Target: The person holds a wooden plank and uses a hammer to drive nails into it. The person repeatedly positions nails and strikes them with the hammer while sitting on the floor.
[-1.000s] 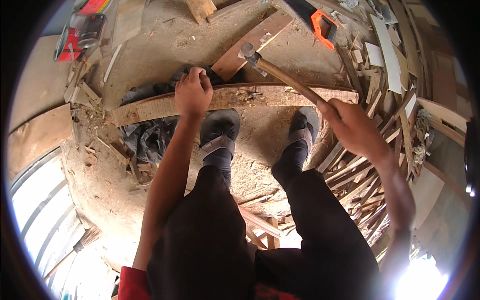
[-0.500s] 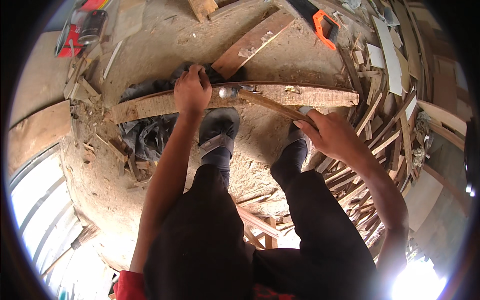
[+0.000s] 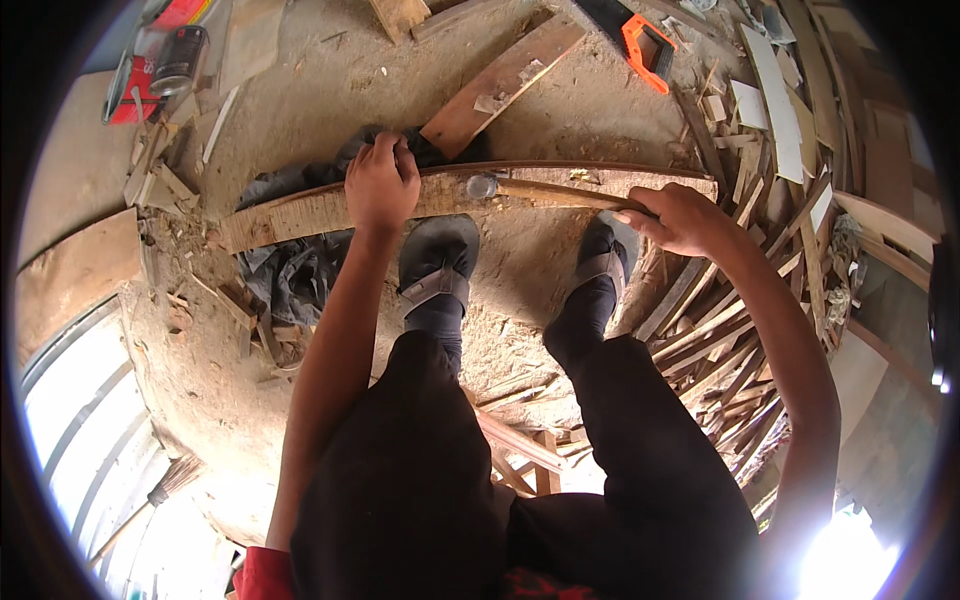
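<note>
- My left hand (image 3: 381,185) has its fingers curled over the far edge of the long plank (image 3: 300,212), pressing it down at about 11 o'clock from my feet
- My right hand (image 3: 680,218) is clenched round the wooden handle of the hammer (image 3: 545,193); its metal head sits on the plank at 12 o'clock, just beside the left hand
- The plank lies crosswise just past my sandals (image 3: 437,262), over a dark cloth (image 3: 290,275)
- The ground is dusty earth strewn with chips; a pile of offcut sticks (image 3: 720,340) lies at 3 o'clock, an orange-handled saw (image 3: 640,38) at 1 o'clock, a red tool (image 3: 150,70) at 10 o'clock
</note>
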